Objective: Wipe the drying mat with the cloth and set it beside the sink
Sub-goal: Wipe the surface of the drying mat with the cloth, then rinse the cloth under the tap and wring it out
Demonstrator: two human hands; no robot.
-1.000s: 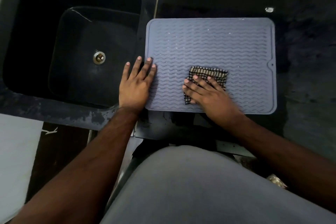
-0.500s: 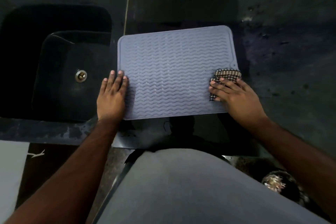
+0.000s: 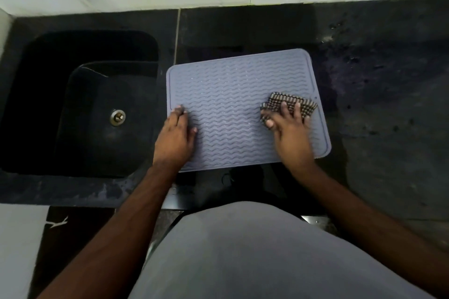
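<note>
A grey wave-ribbed silicone drying mat (image 3: 233,104) lies flat, slightly askew, beside the black sink (image 3: 80,104); a folded checked cloth (image 3: 286,104) rests near its right edge.

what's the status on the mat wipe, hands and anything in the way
Left hand flat on the mat's left edge, pinning it. Right hand pressing checked cloth on drying mat, right side. Mat flat beside sink. Nothing in the way.

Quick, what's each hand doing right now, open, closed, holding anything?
Left hand: open, flat on the drying mat at its left edge, holding nothing.
Right hand: open, fingers spread, pressing the checked cloth onto the mat.
</note>
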